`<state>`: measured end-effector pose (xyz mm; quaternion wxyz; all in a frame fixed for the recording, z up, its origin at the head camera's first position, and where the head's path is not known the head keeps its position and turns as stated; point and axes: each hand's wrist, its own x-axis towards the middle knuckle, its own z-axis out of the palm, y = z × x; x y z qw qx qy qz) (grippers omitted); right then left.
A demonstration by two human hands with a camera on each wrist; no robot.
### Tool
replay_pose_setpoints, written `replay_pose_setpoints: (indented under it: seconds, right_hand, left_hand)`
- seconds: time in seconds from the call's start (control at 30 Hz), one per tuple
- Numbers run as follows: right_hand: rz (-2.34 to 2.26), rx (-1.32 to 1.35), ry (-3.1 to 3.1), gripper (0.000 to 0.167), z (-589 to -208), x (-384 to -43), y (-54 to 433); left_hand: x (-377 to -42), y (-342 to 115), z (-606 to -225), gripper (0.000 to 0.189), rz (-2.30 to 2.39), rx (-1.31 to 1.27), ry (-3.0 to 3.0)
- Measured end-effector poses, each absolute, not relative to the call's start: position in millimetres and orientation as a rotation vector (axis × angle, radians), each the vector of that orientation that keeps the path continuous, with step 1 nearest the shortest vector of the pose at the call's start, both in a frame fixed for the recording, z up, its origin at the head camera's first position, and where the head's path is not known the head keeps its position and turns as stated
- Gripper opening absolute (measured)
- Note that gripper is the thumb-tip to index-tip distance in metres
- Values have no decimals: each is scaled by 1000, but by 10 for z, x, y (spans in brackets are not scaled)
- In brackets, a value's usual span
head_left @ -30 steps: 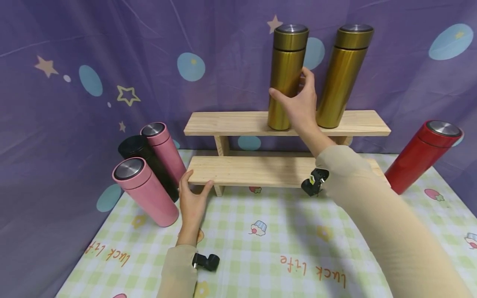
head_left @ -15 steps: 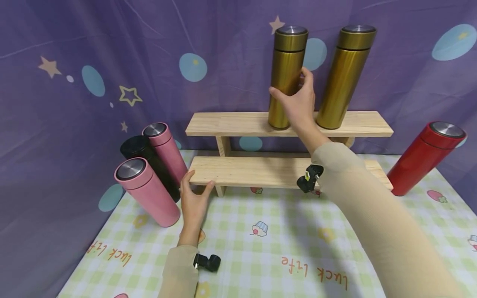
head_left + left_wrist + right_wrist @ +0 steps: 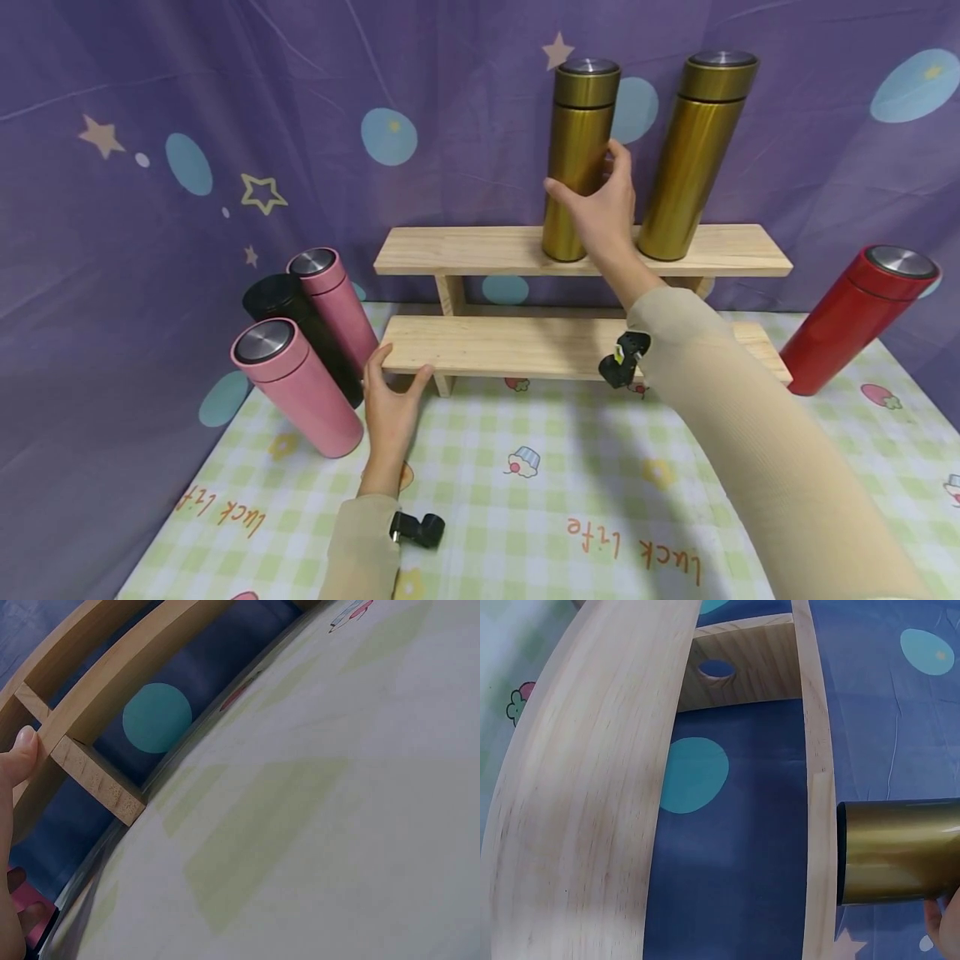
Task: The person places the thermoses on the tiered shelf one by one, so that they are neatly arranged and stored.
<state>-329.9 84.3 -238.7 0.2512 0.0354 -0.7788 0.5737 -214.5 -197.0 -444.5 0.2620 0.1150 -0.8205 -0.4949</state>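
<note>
My right hand (image 3: 606, 212) grips a gold thermos (image 3: 583, 133) round its middle, thumb at the left and fingers behind. The thermos stands upright on the upper tier of a wooden two-tier shelf (image 3: 465, 250); in the right wrist view, the base of the gold thermos (image 3: 896, 851) meets the board's edge. A second gold thermos (image 3: 697, 158) stands just right of it on the same board. My left hand (image 3: 390, 417) holds the lower tier's left front corner, and in the left wrist view its thumb (image 3: 25, 750) presses the wood.
Left of the shelf stand a front pink thermos (image 3: 300, 392), a black thermos (image 3: 315, 333) and a rear pink thermos (image 3: 341, 308), close together. A red thermos (image 3: 847, 325) stands at the right end. A patterned curtain (image 3: 465, 83) hangs behind the checked tablecloth (image 3: 487, 525).
The head view has shifted slightly. The gripped gold thermos sits a touch lower in the view than half a second ago. My left hand keeps its place on the shelf corner.
</note>
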Motion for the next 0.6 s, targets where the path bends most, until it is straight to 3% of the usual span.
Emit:
replay_pose_setpoints:
  seconds: [0.6]
  right_hand:
    - [1393, 80, -2231, 94, -2393, -3282, 852]
  left_hand:
    - [-2138, -1951, -4408, 73, -1343, 302, -2217]
